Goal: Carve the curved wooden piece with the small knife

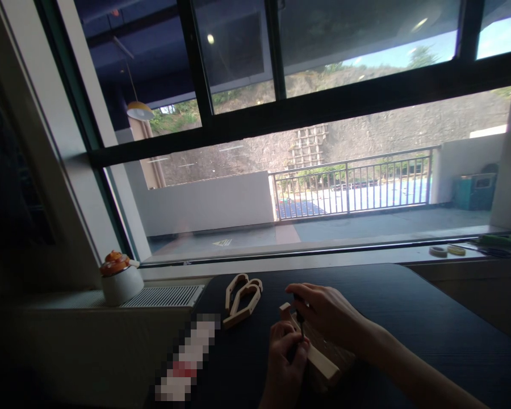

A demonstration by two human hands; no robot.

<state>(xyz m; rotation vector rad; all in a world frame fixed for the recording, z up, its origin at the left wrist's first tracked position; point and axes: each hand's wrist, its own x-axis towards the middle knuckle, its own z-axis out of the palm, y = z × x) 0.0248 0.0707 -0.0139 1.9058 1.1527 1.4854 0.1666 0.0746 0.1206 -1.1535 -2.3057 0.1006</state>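
My right hand [323,309] is closed from above round the dark handle of a screwdriver [301,326], whose thin shaft points down. Its tip ends at the fingertips of my left hand [284,360], which is closed round a pale wooden piece [323,363]. One straight end of the piece sticks out toward the lower right, and another end shows above my left fingers. Whether a screw sits under the tip is hidden by the fingers. Beneath the piece lies something brownish and shiny, too dark to make out. Two curved wooden frames [246,300] lie to the left of my hands.
The dark table [366,284] stands against the window sill [392,257]. A blurred-out pale strip [191,358] lies at its left edge. A white pot with an orange top [121,281] stands on the vented ledge at left. Rolls of tape [438,251] rest on the sill at right.
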